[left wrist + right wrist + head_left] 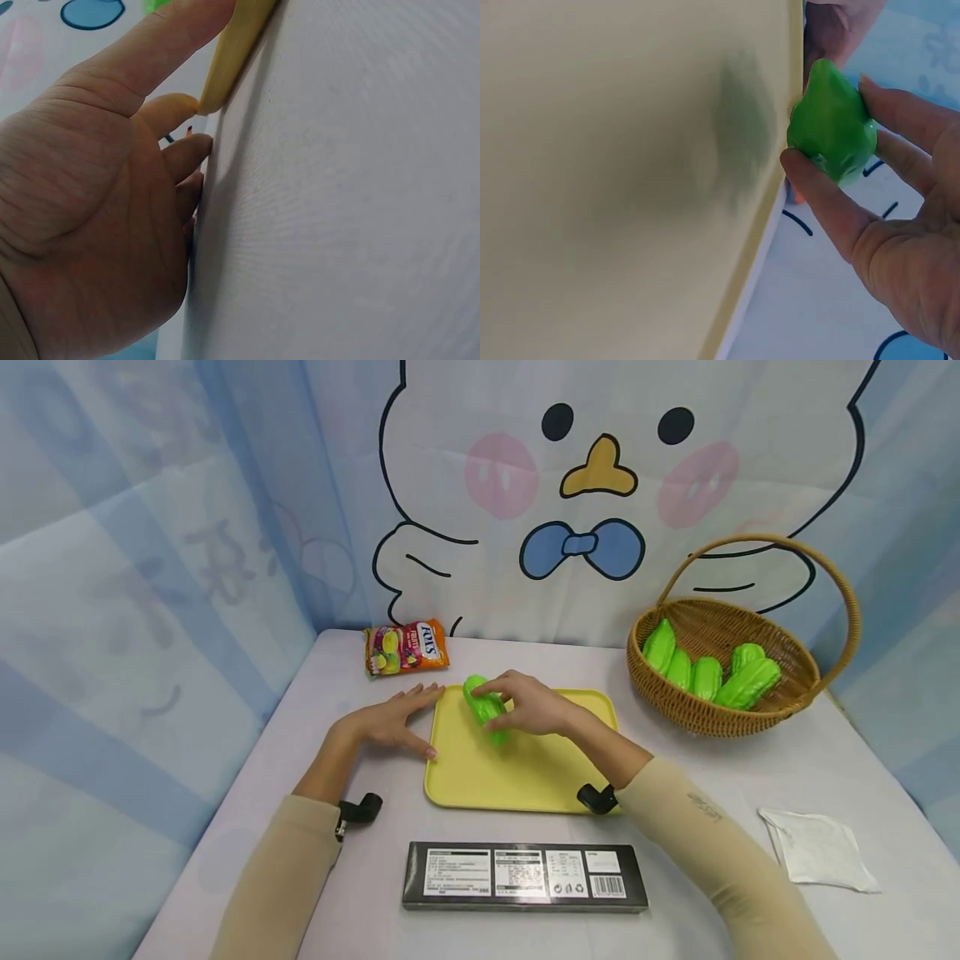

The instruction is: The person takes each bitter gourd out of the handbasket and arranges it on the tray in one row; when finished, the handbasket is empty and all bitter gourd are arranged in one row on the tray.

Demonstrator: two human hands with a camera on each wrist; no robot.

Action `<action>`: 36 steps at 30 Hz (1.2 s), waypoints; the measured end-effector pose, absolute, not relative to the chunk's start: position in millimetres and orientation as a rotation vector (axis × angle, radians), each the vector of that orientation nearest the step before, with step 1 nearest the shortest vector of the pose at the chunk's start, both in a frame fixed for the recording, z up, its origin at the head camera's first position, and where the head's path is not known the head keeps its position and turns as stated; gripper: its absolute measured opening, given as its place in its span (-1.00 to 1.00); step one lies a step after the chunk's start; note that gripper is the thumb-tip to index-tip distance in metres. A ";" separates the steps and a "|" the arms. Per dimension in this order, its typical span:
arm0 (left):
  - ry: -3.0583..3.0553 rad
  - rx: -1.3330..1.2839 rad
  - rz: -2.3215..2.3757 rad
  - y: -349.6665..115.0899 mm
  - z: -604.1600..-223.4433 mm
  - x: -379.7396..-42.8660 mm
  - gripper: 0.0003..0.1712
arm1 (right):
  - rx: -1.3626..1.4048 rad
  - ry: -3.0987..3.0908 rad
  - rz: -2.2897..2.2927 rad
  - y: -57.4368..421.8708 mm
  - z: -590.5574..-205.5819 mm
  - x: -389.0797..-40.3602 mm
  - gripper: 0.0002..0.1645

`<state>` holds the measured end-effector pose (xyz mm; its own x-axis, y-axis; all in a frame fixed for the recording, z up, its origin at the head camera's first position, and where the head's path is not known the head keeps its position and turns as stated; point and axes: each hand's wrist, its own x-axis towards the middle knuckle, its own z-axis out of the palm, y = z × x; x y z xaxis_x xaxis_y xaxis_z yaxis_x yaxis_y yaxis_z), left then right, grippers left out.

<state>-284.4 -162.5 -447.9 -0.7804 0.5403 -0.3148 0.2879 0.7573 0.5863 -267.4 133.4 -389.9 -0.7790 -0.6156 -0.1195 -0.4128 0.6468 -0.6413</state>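
My right hand (534, 705) pinches a shiny green toy bitter melon (487, 707) between thumb and fingers, over the upper left part of a yellow tray (495, 781). In the right wrist view the melon (831, 124) has ridges and a pointed end, and a blurred green reflection of it shows on the tray, a little apart from it. My left hand (392, 720) rests at the tray's left edge with its fingers spread; its thumb touches the rim. In the left wrist view the left palm (97, 195) holds nothing.
A wicker basket (693, 718) with a tall handle stands back right, holding several similar green melons (746, 683). An orange candy bag (407, 647) lies behind the left hand. In front of the tray is a black labelled box (525, 877); a white packet (817, 850) lies at right.
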 end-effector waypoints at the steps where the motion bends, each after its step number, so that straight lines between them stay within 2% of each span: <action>1: 2.479 0.626 0.721 -162.3 -447.8 -284.2 0.43 | -0.821 2.534 -0.863 131.9 -391.2 -267.2 -0.33; 12: 2.484 0.610 0.711 -162.1 -447.6 -285.1 0.44 | -0.878 2.513 -0.768 124.1 -401.1 -268.0 -0.33; 21: 2.477 0.607 0.718 -161.9 -448.0 -285.6 0.44 | -0.911 2.517 -0.741 119.1 -402.2 -268.0 -0.40; 36: 2.484 0.634 0.710 -163.9 -451.1 -286.7 0.43 | -0.935 2.460 -0.821 112.7 -405.7 -267.3 -0.25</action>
